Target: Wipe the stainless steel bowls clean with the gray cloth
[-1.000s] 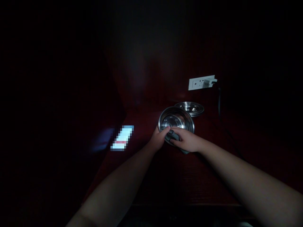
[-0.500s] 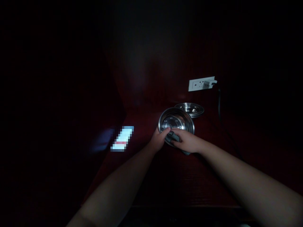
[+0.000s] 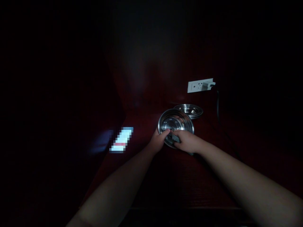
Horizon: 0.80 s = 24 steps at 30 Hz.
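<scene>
A shiny steel bowl (image 3: 185, 121) is tilted with its open side toward me, held above the dark red table. My left hand (image 3: 159, 140) grips its left rim, the thumb over the edge and the other fingers hidden behind. Inside the lower part of the bowl, my right hand (image 3: 189, 141) presses a greyish-green cloth (image 3: 175, 138) against the steel. A corner of the cloth hangs out below that hand. Right behind the bowl, a small stack of steel dishes (image 3: 197, 112) rests on the table.
A lit phone screen (image 3: 121, 140), pixelated, lies on the table (image 3: 180, 179) to the left. On the back wall is a white socket panel (image 3: 195, 86) with a plug (image 3: 209, 84) in it, and a dark cable (image 3: 218, 105) hangs down. The surroundings are very dark.
My right hand and the cloth have shifted slightly within the bowl, and less cloth hangs out below. The left hand keeps its hold on the rim. The whole view has moved a little.
</scene>
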{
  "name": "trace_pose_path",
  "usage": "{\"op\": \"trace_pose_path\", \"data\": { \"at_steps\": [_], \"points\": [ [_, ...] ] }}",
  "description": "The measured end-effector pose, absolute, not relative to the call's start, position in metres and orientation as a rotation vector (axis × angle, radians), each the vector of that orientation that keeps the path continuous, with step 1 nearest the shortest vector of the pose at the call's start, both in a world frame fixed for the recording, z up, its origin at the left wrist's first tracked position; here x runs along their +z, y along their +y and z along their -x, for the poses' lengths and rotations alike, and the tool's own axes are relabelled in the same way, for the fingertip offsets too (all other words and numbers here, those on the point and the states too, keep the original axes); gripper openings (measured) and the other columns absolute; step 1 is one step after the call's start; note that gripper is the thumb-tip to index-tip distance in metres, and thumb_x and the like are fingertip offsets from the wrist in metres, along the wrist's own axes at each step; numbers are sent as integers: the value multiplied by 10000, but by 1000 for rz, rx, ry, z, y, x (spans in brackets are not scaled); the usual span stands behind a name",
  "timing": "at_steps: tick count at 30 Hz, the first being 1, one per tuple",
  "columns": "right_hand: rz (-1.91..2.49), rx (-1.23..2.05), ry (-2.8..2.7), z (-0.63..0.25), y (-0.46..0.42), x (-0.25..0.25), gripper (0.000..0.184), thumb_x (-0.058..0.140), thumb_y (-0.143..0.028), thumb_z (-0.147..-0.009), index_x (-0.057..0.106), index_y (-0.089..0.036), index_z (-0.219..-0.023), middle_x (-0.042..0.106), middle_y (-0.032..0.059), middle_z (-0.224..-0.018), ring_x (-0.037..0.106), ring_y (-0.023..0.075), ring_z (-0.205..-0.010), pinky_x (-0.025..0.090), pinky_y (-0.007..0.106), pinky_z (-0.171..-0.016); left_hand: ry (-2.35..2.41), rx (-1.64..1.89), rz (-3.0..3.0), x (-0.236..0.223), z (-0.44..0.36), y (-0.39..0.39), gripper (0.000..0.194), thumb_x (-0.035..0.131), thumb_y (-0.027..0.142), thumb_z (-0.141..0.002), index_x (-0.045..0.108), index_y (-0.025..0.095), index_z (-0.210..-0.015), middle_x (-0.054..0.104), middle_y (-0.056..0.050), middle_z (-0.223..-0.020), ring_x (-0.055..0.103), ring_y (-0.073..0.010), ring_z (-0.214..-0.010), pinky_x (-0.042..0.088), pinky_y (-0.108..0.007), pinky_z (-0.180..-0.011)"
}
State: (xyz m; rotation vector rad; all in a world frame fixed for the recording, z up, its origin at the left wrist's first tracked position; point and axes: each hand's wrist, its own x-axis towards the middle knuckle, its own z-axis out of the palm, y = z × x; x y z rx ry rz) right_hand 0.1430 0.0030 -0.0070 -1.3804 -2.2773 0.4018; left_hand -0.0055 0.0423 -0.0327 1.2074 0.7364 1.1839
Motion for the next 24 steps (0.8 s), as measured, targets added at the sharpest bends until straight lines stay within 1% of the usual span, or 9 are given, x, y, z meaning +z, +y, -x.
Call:
{"op": "trace_pose_path", "data": {
  "at_steps": [5, 14, 19, 24],
  "points": [
    [1452, 350, -2278, -144, 4, -7, 348, 536, -157, -671, 605, -167, -1012, 660, 89, -996, 606, 206, -872, 444, 281, -762, 725, 1174, -1211, -30, 5, 40, 422, 658, 275, -683, 575, 152, -1078, 669, -78, -974, 609, -207, -910, 431, -372, -886],
    [1430, 350, -2289, -144, 4, -7, 348, 530, -155, -683, 602, -170, -1023, 662, 86, -979, 605, 204, -849, 443, 281, -753, 708, 1183, -1230, -26, 6, 37, 460, 659, 274, -681, 564, 156, -1116, 673, -77, -974, 602, -221, -945, 417, -388, -910],
    [1434, 340, -2279, -144, 3, -7, 323, 540, -149, -680, 609, -169, -995, 664, 85, -962, 605, 202, -835, 443, 276, -739, 692, 1185, -1237, -26, 6, 38, 456, 662, 270, -680, 567, 148, -1109, 672, -80, -969, 603, -223, -938, 420, -390, -905],
    [1413, 369, -2276, -144, 3, -7, 344, 534, -149, -682, 605, -165, -1018, 663, 89, -966, 607, 204, -845, 443, 278, -747, 684, 1183, -1226, -26, 5, 38, 472, 655, 256, -685, 554, 158, -1135, 665, -82, -1006, 596, -226, -963, 417, -391, -911]
  ]
}}
